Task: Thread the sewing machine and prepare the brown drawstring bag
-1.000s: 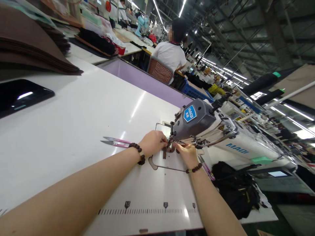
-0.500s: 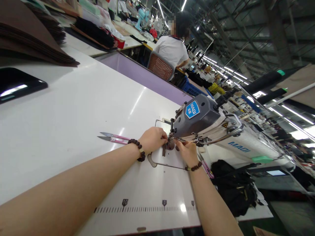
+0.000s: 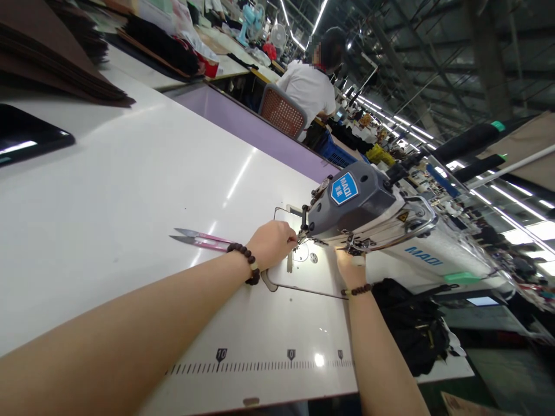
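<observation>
Apparently both hands' fingers [image 3: 291, 238] crowd the needle, table [image 3: 130, 190] edge well clear.

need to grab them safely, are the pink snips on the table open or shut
Open: the snips lie flat with both blade tips apart.

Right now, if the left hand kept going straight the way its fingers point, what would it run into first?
The left hand points right, toward the needle area under the sewing machine head. Its fingers look almost at the needle already, so that would likely come first, though depth is hard to judge here.
</observation>
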`<act>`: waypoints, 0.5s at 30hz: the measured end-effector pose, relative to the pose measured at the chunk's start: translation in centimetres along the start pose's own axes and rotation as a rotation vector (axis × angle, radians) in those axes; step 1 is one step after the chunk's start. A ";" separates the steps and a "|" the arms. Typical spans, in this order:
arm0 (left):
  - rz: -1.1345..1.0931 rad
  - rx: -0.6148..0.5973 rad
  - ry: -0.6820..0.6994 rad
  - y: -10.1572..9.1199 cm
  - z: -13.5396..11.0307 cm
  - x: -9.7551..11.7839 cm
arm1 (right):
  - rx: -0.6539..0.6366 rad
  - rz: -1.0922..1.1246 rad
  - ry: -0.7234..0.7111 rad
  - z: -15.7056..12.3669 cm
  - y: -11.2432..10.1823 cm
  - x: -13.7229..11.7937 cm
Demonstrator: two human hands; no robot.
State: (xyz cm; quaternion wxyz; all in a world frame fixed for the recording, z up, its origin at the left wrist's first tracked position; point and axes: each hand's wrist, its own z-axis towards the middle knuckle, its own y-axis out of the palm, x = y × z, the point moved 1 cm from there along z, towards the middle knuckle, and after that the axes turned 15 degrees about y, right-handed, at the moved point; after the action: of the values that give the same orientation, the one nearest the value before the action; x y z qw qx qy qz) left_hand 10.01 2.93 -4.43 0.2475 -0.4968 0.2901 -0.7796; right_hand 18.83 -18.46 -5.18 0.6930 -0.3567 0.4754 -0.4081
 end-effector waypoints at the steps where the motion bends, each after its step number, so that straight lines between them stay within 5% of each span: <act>1: 0.012 0.006 0.003 0.0 0.0 0.0 | -0.001 0.022 0.006 0.0 0.1 -0.1; 6: 0.093 0.031 0.032 -0.3 -0.2 0.4 | -0.043 0.113 0.028 -1.5 -1.4 -1.5; 11: 0.188 0.032 0.105 -0.8 -0.6 1.1 | -0.238 0.198 -0.035 -7.3 -8.4 -1.9; 15: 0.294 0.036 0.181 -1.1 -0.8 1.5 | -0.486 0.084 0.034 -13.5 -13.0 1.6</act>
State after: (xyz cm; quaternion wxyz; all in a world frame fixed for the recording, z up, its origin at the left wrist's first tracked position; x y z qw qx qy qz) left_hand 8.60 2.83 -3.00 0.3405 -0.3724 0.3668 -0.7816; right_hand 3.37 -26.72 1.75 0.5953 -0.4858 0.5855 -0.2584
